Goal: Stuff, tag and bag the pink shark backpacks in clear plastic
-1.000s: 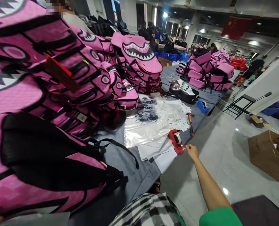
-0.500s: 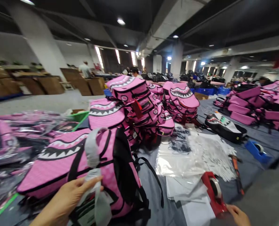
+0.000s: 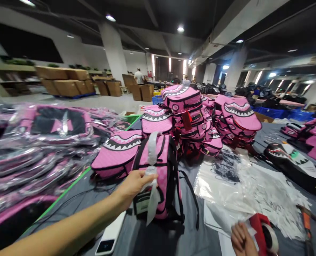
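Note:
My left hand (image 3: 140, 182) is closed on the loose white wrapping (image 3: 153, 199) hanging on the front of a pink backpack (image 3: 161, 179). The backpack stands upright, its top handle (image 3: 153, 147) wrapped in white sheeting and its black straps trailing to the right. At the lower right, my right hand (image 3: 241, 236) is slightly blurred, fingers curled together beside a red tape dispenser (image 3: 257, 227) holding a pale roll. A whitish patch shows between hand and dispenser; whatever the fingers hold I cannot make out.
Pink shark-mouth bags (image 3: 184, 106) are piled behind. Plastic-wrapped bags (image 3: 40, 153) fill the left. Clear plastic bags (image 3: 216, 185) and white slips (image 3: 277, 199) lie right, near a hammer (image 3: 307, 224) and black shark-face bag (image 3: 293, 163). A white device (image 3: 111, 234) lies in front.
The view has swung left, so things appear further right. The backpack has been turned more upright and away from me by my left hand. My right hand moved to the dispenser's left side.

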A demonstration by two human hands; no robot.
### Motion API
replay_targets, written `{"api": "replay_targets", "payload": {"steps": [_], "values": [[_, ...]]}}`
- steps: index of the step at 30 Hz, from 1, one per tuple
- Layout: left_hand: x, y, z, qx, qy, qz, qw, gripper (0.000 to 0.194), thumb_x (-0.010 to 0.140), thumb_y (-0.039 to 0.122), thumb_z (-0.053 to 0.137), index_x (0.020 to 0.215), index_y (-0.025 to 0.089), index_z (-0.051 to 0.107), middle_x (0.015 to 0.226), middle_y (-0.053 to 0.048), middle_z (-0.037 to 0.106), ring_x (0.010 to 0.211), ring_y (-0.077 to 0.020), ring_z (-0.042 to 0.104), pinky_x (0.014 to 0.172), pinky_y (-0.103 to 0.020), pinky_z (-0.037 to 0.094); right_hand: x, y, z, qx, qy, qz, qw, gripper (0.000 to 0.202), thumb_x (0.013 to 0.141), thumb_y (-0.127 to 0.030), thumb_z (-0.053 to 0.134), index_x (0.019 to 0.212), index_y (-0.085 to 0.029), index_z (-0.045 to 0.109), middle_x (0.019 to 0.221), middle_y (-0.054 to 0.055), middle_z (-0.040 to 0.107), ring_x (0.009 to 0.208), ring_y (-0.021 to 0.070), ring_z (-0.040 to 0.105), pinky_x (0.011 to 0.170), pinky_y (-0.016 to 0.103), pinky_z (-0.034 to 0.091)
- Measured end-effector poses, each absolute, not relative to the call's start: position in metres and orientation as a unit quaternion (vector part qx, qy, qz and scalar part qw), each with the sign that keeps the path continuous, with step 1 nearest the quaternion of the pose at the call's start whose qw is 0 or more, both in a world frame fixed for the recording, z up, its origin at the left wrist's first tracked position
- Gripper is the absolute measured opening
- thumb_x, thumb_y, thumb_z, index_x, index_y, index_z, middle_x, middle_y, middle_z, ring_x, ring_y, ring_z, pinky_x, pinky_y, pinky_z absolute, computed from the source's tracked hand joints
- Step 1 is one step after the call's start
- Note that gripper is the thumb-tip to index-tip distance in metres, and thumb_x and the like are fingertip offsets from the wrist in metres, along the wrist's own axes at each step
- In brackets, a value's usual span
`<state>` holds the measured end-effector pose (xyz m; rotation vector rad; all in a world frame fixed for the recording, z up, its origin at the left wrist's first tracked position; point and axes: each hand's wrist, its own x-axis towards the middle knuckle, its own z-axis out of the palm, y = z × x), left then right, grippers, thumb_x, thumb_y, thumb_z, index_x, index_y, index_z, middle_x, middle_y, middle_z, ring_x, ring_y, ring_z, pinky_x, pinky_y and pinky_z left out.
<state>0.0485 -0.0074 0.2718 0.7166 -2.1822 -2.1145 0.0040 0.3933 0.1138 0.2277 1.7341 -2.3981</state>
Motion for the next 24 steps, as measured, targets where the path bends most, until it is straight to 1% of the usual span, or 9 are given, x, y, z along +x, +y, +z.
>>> {"api": "replay_targets", "payload": {"steps": [1,2,4,6,9,12,16,20,24], "values": [[0.049,-0.008,0.273,0.224,-0.694,-0.684,0.008,0.047,0.052,0.058,0.083,0.058,0.015,0.064,0.053,-0.002,0.063,0.050,-0.0137,0.054,0.052,-0.024,0.039,-0.001,0.370,0.129,0.065,0.570,-0.816,0.074,0.059,0.067,-0.068,0.080,0.059,-0.026,0.040,0.057,-0.009,0.021,0.041,0.0077,0.020,0.037,0.024,0.020],[0.049,-0.008,0.274,0.221,-0.688,-0.691,0.007,0.046,0.052,0.056,0.083,0.058,0.015,0.063,0.054,-0.002,0.063,0.050,-0.0139,0.054,0.052,-0.025,0.039,-0.005,0.345,0.149,0.034,0.563,-0.821,0.086,0.059,0.069,-0.064,0.081,0.061,-0.025,0.039,0.057,-0.010,0.020,0.043,0.0068,0.016,0.039,0.022,0.018],[0.049,-0.008,0.275,0.220,-0.678,-0.702,0.010,0.045,0.051,0.054,0.083,0.059,0.015,0.063,0.054,-0.002,0.063,0.050,-0.0138,0.054,0.052,-0.025,0.039,-0.012,0.291,0.197,-0.073,0.572,-0.803,0.151,0.054,0.076,-0.062,0.077,0.067,-0.024,0.040,0.055,-0.011,0.021,0.046,0.0062,0.013,0.041,0.021,0.017],[0.050,-0.007,0.276,0.211,-0.671,-0.710,0.015,0.043,0.052,0.053,0.082,0.058,0.015,0.062,0.054,-0.002,0.063,0.050,-0.0132,0.054,0.053,-0.025,0.039,-0.018,0.237,0.243,-0.210,0.600,-0.746,0.196,0.051,0.079,-0.065,0.072,0.072,-0.023,0.045,0.056,-0.011,0.027,0.046,0.0060,0.017,0.043,0.021,0.018],[0.050,-0.006,0.277,0.182,-0.660,-0.728,0.023,0.042,0.053,0.051,0.082,0.060,0.014,0.064,0.055,-0.001,0.062,0.050,-0.0115,0.051,0.053,-0.024,0.037,-0.026,0.172,0.287,-0.378,0.663,-0.624,0.167,0.045,0.086,-0.063,0.063,0.077,-0.021,0.052,0.060,-0.007,0.039,0.052,0.0085,0.032,0.049,0.022,0.028],[0.048,-0.007,0.275,0.158,-0.641,-0.750,0.040,0.043,0.049,0.049,0.085,0.058,0.015,0.061,0.052,0.002,0.055,0.048,-0.0093,0.045,0.051,-0.024,0.033,-0.034,0.137,0.299,-0.438,0.716,-0.532,0.109,0.038,0.091,-0.054,0.057,0.076,-0.019,0.055,0.063,-0.005,0.046,0.058,0.0103,0.039,0.053,0.022,0.032],[0.043,-0.008,0.265,0.154,-0.625,-0.764,0.047,0.047,0.048,0.051,0.086,0.051,0.018,0.053,0.047,0.005,0.047,0.045,-0.0082,0.039,0.048,-0.024,0.029,-0.039,0.127,0.300,-0.443,0.776,-0.442,0.073,0.028,0.093,-0.038,0.053,0.073,-0.018,0.057,0.062,-0.003,0.053,0.058,0.0106,0.045,0.055,0.022,0.033],[0.039,-0.006,0.256,0.160,-0.613,-0.772,0.046,0.043,0.049,0.050,0.080,0.051,0.019,0.051,0.045,0.006,0.043,0.044,-0.0070,0.035,0.047,-0.023,0.026,-0.038,0.125,0.304,-0.420,0.825,-0.374,0.053,0.021,0.091,-0.026,0.056,0.071,-0.018,0.061,0.062,-0.002,0.061,0.058,0.0114,0.051,0.056,0.022,0.034],[0.036,-0.006,0.255,0.157,-0.613,-0.773,0.042,0.036,0.049,0.047,0.076,0.053,0.018,0.053,0.046,0.006,0.044,0.044,-0.0073,0.034,0.047,-0.024,0.025,-0.038,0.120,0.307,-0.392,0.874,-0.285,0.020,0.021,0.088,-0.022,0.064,0.067,-0.019,0.065,0.059,-0.002,0.063,0.055,0.0119,0.053,0.054,0.023,0.031]]}}
